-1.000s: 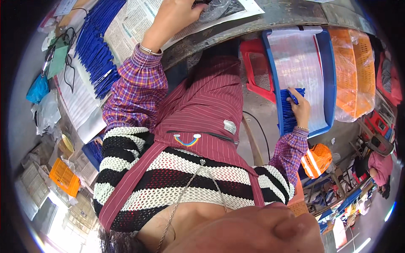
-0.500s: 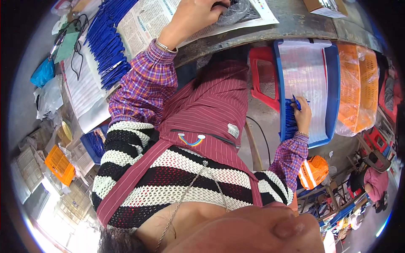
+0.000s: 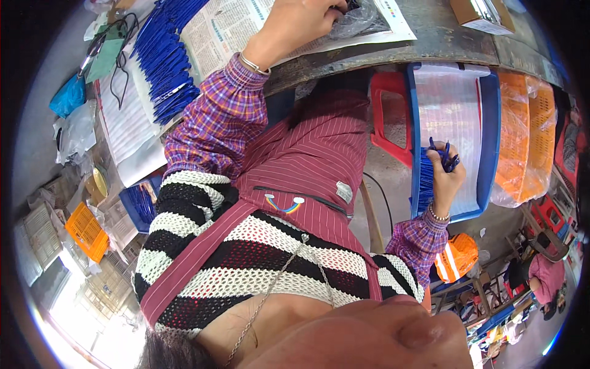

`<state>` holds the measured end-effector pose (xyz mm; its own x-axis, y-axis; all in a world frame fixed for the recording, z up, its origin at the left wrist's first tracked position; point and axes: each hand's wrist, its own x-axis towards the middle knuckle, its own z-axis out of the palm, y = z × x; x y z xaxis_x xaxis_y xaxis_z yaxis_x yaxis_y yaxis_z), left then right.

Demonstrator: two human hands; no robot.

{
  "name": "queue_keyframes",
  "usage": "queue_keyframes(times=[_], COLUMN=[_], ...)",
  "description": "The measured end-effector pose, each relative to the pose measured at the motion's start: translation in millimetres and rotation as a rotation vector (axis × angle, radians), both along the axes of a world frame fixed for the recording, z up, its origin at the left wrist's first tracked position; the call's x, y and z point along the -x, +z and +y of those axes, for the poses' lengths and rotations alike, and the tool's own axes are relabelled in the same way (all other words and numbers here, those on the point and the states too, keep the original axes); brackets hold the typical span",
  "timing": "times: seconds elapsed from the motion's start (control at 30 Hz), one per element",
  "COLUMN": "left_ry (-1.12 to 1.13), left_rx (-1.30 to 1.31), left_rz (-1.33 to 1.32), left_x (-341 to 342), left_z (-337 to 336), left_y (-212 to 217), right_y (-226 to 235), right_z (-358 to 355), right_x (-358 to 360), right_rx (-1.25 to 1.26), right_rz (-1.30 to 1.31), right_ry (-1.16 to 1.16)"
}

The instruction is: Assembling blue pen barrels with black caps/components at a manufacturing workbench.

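At the table's top edge my left hand (image 3: pixel 298 24) has its fingers curled round something dark, mostly cut off by the picture's edge. A clear plastic bag (image 3: pixel 356 21) with dark slender pieces lies beside it on newspaper (image 3: pixel 224 37). My right hand (image 3: pixel 448 178) is raised over a blue bin (image 3: pixel 493 123) at the right, its fingers closed on several slim blue pens (image 3: pixel 452 162). More blue pens (image 3: pixel 426 181) lie heaped along the bin's left side, on a pale translucent sheet (image 3: pixel 452 101). A long row of blue pens (image 3: pixel 161 74) covers the table's left part.
A red stool (image 3: pixel 381 117) stands against the bin's left side. Orange crates in plastic (image 3: pixel 519 135) are right of it. An open carton (image 3: pixel 482 15) sits on the table at the top right. Black cables (image 3: pixel 117 61) lie far left. A person in pink (image 3: pixel 547 277) is in the background.
My right hand has turned, and more blue pens show between its fingers. My left hand stays by the plastic bag. The whole view has shifted slightly.
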<state>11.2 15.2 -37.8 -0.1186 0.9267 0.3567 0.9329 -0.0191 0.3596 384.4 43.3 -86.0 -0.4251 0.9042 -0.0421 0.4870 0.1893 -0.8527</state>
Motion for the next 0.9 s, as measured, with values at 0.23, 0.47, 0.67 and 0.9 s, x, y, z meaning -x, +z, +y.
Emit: queue_keyframes(times=[0.23,0.47,0.67,0.9], left_ry=[-0.049,-0.029,-0.099,-0.376], left_rx=[-0.109,-0.044,-0.223,-0.025], left_rz=[-0.097,-0.074,-0.118,-0.878], left_x=[0.1,1.0,-0.3,-43.2], left_z=[-0.6,-8.6,-10.6,-32.4], left_y=[2.4,4.7,14.6,12.2], right_y=[9.7,14.7,15.1,17.0], right_z=[-20.9,-28.9,-29.6,-33.1], right_x=[40.4,52.8,55.8,60.8], right_rx=[0.15,0.154,0.096,0.129], right_rz=[0.129,0.077,0.04,0.048], right_ry=[0.121,0.189,0.21,0.213])
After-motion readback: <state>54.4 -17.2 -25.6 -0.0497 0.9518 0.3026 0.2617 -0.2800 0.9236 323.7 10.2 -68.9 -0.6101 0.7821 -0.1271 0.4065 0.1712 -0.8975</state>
